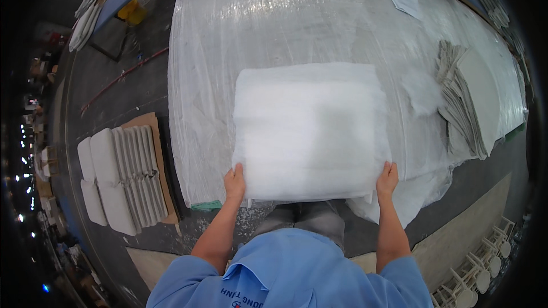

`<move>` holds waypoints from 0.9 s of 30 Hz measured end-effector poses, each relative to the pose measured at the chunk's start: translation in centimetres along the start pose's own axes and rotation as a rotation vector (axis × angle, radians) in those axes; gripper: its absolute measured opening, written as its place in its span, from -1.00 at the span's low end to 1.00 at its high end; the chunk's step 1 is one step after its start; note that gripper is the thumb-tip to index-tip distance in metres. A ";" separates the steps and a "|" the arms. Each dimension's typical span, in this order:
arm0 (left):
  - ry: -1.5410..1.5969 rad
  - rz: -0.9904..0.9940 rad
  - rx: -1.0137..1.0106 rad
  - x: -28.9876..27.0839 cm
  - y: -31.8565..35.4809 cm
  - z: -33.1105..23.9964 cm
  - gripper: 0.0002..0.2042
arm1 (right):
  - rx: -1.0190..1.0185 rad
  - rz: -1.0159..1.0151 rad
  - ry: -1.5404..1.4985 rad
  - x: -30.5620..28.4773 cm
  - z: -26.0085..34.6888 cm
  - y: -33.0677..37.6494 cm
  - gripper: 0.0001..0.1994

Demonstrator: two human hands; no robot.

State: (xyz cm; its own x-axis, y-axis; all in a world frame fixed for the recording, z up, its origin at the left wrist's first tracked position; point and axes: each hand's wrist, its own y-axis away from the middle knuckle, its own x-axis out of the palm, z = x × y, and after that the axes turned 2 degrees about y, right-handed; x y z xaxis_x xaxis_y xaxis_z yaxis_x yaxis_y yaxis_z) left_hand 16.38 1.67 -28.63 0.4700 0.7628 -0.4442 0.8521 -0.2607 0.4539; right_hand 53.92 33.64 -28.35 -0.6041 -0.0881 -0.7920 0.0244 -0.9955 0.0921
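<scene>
A white sheet of fluffy padding (302, 131), roughly square, lies in front of me on a large plastic-wrapped table surface (205, 80). My left hand (234, 181) grips its near left edge, fingers closed on the padding. At the near right edge my right hand (387, 178) pinches the same sheet. The sheet's front edge hangs level with the table's near side. Whether something lies beneath the padding is hidden.
Grey fabric covers (465, 97) are piled at the right, beside a loose tuft of white padding (422, 92). More white padding (414, 199) droops over the near right edge. Grey cushions (123, 179) stand stacked on cardboard at the left. White stools (476, 271) stand lower right.
</scene>
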 end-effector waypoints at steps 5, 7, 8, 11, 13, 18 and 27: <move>-0.101 -0.087 0.119 0.5 0.3 -0.9 -0.55 | -0.066 0.009 -0.030 1.1 0.3 -0.7 -0.67; -0.156 -0.097 0.157 0.8 0.2 -0.3 -0.55 | -0.035 0.037 -0.013 1.3 -0.4 -0.4 -0.67; -0.202 -0.108 0.172 1.1 -0.1 0.2 -0.55 | -0.033 0.039 -0.015 1.7 -0.5 -0.4 -0.67; -0.265 -0.071 0.156 2.0 -0.8 0.3 -0.55 | -0.002 0.119 -0.035 2.3 -1.1 -0.4 -0.69; -0.318 -0.055 0.198 2.0 -1.2 0.3 -0.56 | -0.004 0.170 -0.029 2.3 -1.2 -0.9 -0.71; -0.579 0.036 0.199 1.6 -1.6 -0.4 -0.61 | -0.084 0.234 0.066 2.2 -1.4 -1.1 -0.74; -0.904 0.189 0.196 1.4 -2.2 -2.7 -0.66 | -0.101 0.401 0.438 2.2 0.3 -2.2 -0.87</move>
State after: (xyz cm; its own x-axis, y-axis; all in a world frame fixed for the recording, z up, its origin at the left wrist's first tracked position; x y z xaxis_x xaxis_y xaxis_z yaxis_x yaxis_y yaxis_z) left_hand 14.51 4.91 -28.15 0.5348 -0.0292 -0.8445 0.7284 -0.4906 0.4783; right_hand 52.33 35.65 -30.09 -0.1484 -0.4424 -0.8844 0.2712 -0.8783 0.3939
